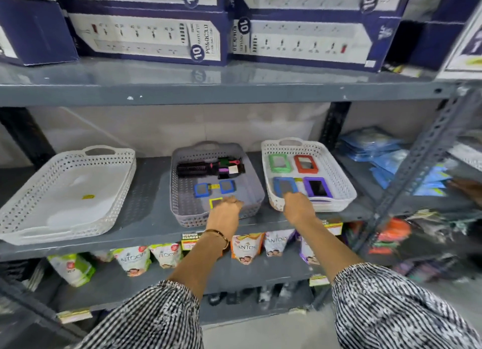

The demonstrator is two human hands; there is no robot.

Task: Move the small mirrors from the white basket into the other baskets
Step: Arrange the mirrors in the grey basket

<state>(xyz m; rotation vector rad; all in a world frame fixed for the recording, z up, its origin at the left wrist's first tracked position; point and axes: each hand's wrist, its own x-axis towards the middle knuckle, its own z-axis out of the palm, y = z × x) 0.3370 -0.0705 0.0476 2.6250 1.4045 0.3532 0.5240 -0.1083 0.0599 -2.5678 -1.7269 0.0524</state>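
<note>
Head view: our right hand [297, 205] reaches over the near rim of the white basket [341, 200], toward the shelf's right end, its grip on the blue mirror [284, 187] just ahead, long axis pointing away; closure hidden. Our left hand [225, 205] pinches the yellow mirror [216, 202] in the grey basket [182, 213].

- Perforated matt plastic: white basket [339, 163], grey basket [182, 192]
- Glossy painted metal: shelf [208, 93]
- Printed card: boxes [146, 38]
- Striped cloth: sleeves [391, 309]
</note>
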